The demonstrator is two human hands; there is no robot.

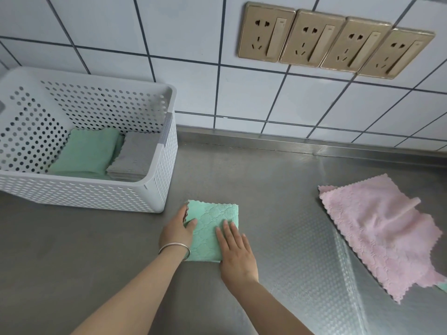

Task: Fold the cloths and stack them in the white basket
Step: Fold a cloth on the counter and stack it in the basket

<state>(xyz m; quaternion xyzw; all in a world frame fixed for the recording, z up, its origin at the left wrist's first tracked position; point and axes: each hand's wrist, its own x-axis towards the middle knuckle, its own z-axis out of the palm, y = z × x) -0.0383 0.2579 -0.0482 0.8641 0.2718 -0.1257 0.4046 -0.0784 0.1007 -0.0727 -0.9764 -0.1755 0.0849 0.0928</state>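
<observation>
A folded green cloth [214,221] lies on the steel counter in front of me. My left hand [177,232] holds its left edge, thumb on top and fingers curled at the cloth's side. My right hand [235,252] lies flat on the cloth's right part with straight fingers. The white perforated basket [96,192] stands at the left against the wall. Inside it sit a folded green cloth [87,151] and a folded grey cloth [135,155] side by side. A pink cloth [377,230] lies spread and rumpled on the counter at the right.
The steel counter [278,189] runs to a tiled wall at the back. Several gold wall sockets [333,39] are mounted above. A bit of another green cloth [443,286] peeks out under the pink one at the right edge.
</observation>
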